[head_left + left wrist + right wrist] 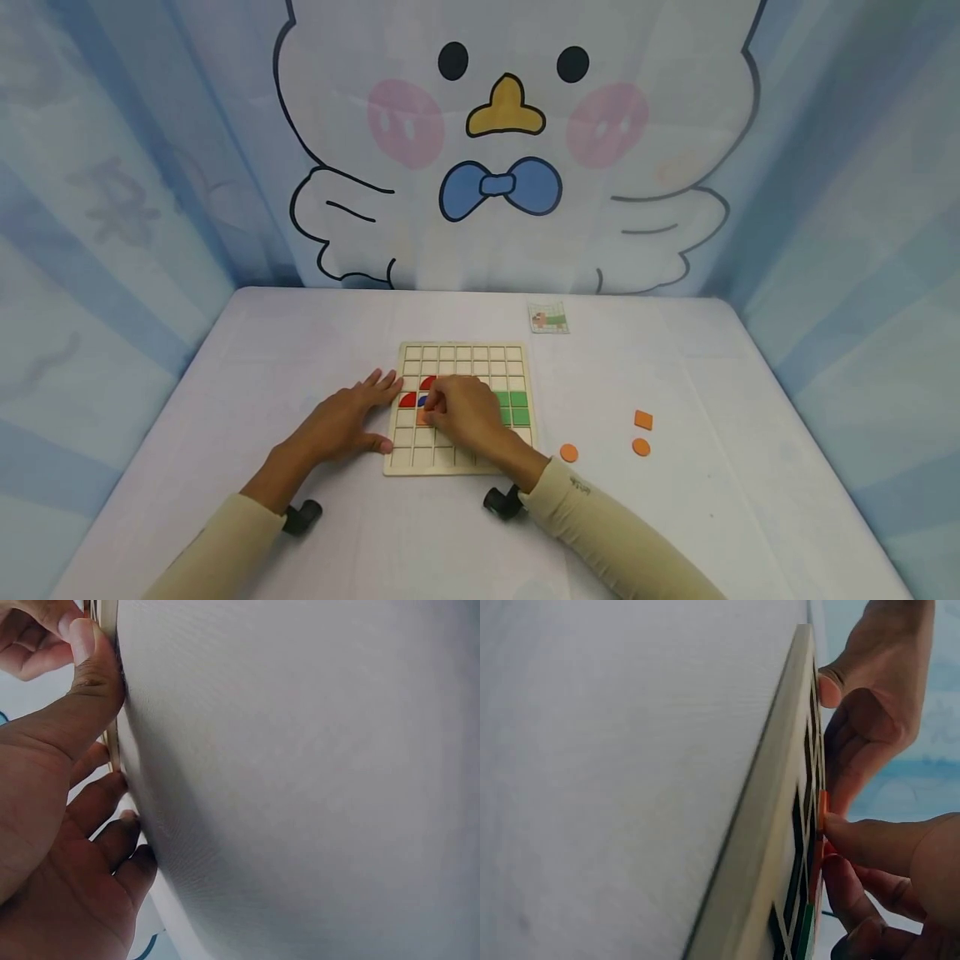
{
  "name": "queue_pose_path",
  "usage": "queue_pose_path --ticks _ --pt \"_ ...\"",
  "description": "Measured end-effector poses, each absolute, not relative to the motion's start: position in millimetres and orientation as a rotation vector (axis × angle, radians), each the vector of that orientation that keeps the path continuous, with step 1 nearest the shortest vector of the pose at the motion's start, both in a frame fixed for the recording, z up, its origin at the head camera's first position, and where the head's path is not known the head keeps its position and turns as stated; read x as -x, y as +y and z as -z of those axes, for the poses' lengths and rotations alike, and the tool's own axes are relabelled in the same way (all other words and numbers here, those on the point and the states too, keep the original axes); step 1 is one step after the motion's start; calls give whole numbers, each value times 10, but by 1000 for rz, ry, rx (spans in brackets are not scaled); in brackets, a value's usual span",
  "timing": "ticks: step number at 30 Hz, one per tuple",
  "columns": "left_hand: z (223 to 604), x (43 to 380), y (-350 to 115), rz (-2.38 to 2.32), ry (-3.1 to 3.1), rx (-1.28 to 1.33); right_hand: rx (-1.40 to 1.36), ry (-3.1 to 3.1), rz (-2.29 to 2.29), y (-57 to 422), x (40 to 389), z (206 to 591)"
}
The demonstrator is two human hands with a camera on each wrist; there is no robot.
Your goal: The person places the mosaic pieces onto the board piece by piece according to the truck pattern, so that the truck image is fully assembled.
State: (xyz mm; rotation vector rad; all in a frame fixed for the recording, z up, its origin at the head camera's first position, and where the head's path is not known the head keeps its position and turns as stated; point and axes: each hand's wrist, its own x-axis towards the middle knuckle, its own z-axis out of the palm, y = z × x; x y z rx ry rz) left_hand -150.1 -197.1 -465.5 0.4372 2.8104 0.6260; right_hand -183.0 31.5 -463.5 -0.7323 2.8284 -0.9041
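A pale wooden grid board point(457, 467) lies on the white table. My left hand point(345, 425) rests at its left edge with spread fingers, the thumb point(86, 656) against the frame. Over the middle of the grid, my right hand point(468, 417) has its fingers curled. Its thumb and fingertips close on an orange tile point(823, 810) at the board's surface, seen edge-on in the right wrist view. Red quarter-round tiles point(407, 400) and a partly covered blue tile point(422, 401) sit near these fingertips. Green square tiles point(519, 415) fill cells on the right side.
Right of the board lie an orange square point(643, 419) and two orange discs, one nearer the board point(568, 452) and one farther off point(641, 447). A small printed picture card point(548, 317) lies behind the board. Patterned curtains surround the table.
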Motion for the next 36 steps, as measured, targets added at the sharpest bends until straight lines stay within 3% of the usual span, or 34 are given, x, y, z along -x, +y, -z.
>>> queue_pose_path --ticks 13,36 --pt "4671 1509 -1977 -617 2800 -421 663 2767 1069 654 1784 4443" --pt "4661 1492 -1962 -589 2820 -403 323 2957 1032 1770 1760 4360"
